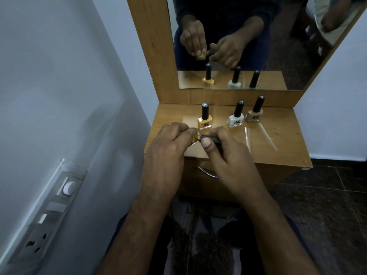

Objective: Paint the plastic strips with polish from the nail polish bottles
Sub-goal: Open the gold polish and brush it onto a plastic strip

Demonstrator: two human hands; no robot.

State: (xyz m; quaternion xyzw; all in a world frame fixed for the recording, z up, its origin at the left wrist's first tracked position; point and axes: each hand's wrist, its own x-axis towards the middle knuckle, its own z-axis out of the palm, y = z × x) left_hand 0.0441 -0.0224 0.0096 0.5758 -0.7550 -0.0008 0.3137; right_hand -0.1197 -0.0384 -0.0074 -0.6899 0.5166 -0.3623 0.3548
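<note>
My left hand [168, 139] grips the small yellow glass polish bottle [195, 138]; my right hand [224, 149] pinches its black cap [210, 139], lying sideways, pointing rightward.

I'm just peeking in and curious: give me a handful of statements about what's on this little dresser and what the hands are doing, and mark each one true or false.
1. Three nail polish bottles stand capped on the dresser top. True: the yellow bottle, the white bottle and the beige bottle.
2. The left hand lies flat on the wood. False: it holds a small yellow bottle.
3. The right hand grips that bottle's black cap. True.
4. The white bottle stands leftmost. False: the yellow one does.
5. The clear plastic strips lie right of the hands. True.
</note>
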